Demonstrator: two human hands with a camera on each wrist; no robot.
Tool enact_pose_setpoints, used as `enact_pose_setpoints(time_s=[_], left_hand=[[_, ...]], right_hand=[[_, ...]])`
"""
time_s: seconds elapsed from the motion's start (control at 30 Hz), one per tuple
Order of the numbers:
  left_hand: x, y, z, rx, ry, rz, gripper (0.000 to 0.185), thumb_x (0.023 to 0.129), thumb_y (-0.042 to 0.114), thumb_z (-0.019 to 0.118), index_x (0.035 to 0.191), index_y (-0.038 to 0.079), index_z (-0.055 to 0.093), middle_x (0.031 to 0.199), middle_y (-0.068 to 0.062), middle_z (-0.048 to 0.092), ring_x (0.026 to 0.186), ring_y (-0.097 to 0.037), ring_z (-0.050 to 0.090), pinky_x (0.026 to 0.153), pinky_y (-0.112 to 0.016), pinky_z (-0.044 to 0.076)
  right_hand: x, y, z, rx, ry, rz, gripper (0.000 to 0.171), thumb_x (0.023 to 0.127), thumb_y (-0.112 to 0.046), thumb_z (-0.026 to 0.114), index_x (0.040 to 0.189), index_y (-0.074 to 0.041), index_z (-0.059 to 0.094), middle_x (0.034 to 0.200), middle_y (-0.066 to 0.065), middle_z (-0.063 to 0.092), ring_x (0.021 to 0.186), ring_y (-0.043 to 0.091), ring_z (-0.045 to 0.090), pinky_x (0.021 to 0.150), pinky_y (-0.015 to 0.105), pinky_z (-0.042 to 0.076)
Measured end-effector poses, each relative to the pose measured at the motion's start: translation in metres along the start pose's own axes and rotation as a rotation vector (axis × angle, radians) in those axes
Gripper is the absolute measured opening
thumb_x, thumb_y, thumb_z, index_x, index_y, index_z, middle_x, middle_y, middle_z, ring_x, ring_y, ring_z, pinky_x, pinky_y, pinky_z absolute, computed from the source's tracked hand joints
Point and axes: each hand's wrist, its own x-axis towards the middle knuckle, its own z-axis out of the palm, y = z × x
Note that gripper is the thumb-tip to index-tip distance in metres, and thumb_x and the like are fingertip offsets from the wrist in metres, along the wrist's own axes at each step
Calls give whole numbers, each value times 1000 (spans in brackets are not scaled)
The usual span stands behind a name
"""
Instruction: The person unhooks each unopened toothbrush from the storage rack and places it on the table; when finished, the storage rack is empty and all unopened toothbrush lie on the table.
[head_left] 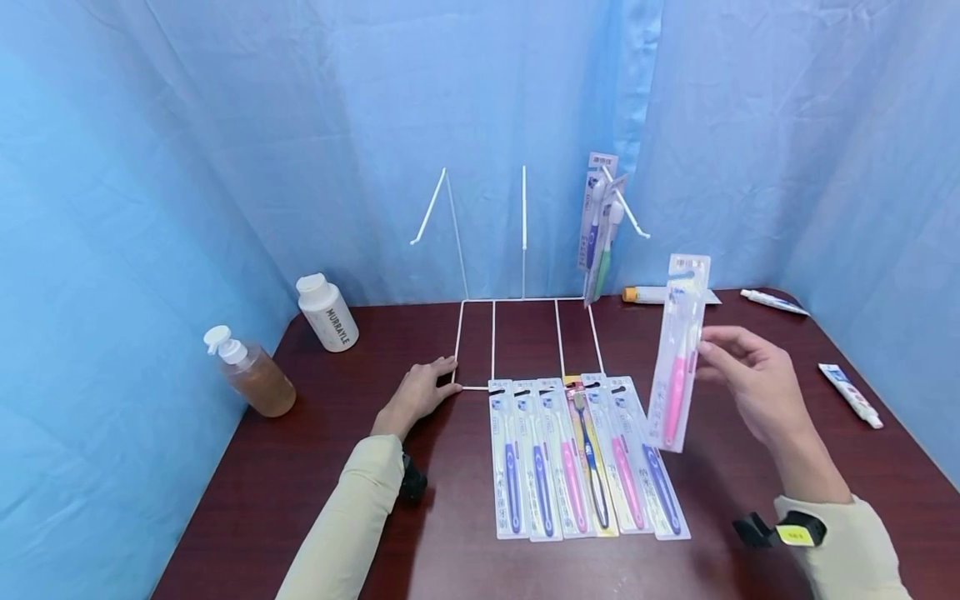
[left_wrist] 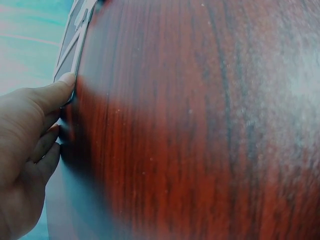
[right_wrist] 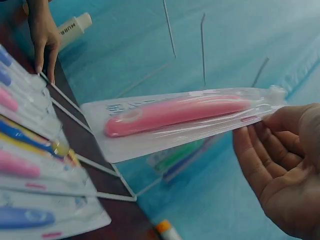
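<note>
My right hand (head_left: 757,379) pinches the edge of a packaged pink toothbrush (head_left: 678,392) between thumb and fingers. The pack stands upright in the air, right of the white wire rack (head_left: 525,298). In the right wrist view that pink toothbrush (right_wrist: 175,116) shows through its clear blister. My left hand (head_left: 420,392) holds the rack's front left corner, thumb at the front bar and fingers by the side bar. Two packaged toothbrushes (head_left: 600,225), one purple and one green, hang from the right hook (head_left: 630,217). The middle hook and left hook (head_left: 429,208) carry nothing.
Several packaged toothbrushes (head_left: 573,492) lie in a row before the rack. A pump bottle (head_left: 258,379) and white bottle (head_left: 330,317) stand at left. An orange-capped tube (head_left: 652,295) lies behind; smaller tubes (head_left: 851,396) lie at right. Blue curtains surround the table.
</note>
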Motion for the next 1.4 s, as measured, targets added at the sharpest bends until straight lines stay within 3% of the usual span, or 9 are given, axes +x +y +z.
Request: enact_pose_setpoints(time_s=[0.1, 0.2, 0.3, 0.4, 0.63, 0.8, 1.1, 1.23, 1.4], left_hand=[[0, 0, 1, -7, -3, 0, 54, 91, 31, 65, 139, 12, 51, 147, -5, 46, 138, -23, 40, 112, -44, 35], [0, 0, 1, -16, -13, -7, 54, 91, 31, 65, 140, 12, 51, 147, -5, 46, 138, -22, 39, 112, -44, 34], [1, 0, 0, -17, -7, -7, 54, 91, 31, 65, 140, 12, 51, 147, -5, 46, 138, -23, 40, 112, -43, 34], [1, 0, 0, -15, 0, 0, 53, 91, 30, 65, 139, 12, 52, 146, -6, 46, 138, -23, 40, 112, -43, 35], [1, -1, -1, -21, -17, -9, 54, 92, 31, 64, 141, 12, 50, 148, -6, 45, 139, -24, 39, 112, -42, 34], [1, 0, -2, -19, -31, -14, 55, 92, 31, 64, 142, 13, 48, 149, -6, 43, 140, -24, 37, 114, -43, 32], [2, 0, -1, -2, -34, -14, 55, 92, 32, 63, 142, 14, 48, 149, -4, 43, 140, -23, 37, 114, -43, 33], [2, 0, -1, -1, -35, -13, 55, 92, 32, 63, 142, 14, 47, 149, -4, 42, 140, -23, 37, 113, -43, 33], [0, 1, -1, -11, -19, -7, 55, 92, 30, 64, 141, 12, 49, 148, -6, 44, 139, -23, 38, 113, -43, 33]], right_hand=[[-13, 14, -20, -30, -26, 131, 19, 92, -4, 61, 110, 1, 64, 95, -1, 70, 79, 9, 69, 66, 24, 58], [-24, 27, -40, -147, -72, 267, 18, 94, -11, 61, 111, -5, 64, 94, -7, 69, 79, 7, 68, 67, 26, 58], [-32, 41, -56, -297, -134, 393, 27, 96, -18, 58, 116, 1, 59, 93, -10, 67, 81, 7, 68, 70, 29, 59], [-37, 55, -64, -422, -200, 504, 39, 98, -20, 55, 121, 11, 52, 95, -5, 66, 82, 8, 68, 72, 31, 59], [-40, 81, -54, -448, -270, 638, 39, 97, -12, 52, 123, 18, 49, 95, 10, 67, 79, 13, 67, 72, 33, 60], [-39, 83, -44, -465, -280, 652, 39, 97, -11, 53, 122, 18, 49, 94, 11, 68, 80, 13, 67, 72, 33, 60], [-37, 67, -37, -752, -284, 572, 41, 98, -25, 55, 120, 10, 59, 94, 14, 69, 78, 17, 66, 67, 26, 59], [-23, 55, -32, -810, -278, 478, 41, 98, -28, 54, 120, 7, 59, 97, 17, 69, 81, 20, 65, 68, 27, 57], [11, 41, -16, -826, -232, 329, 38, 99, -34, 52, 123, -5, 60, 104, 18, 69, 87, 22, 67, 70, 27, 55]])
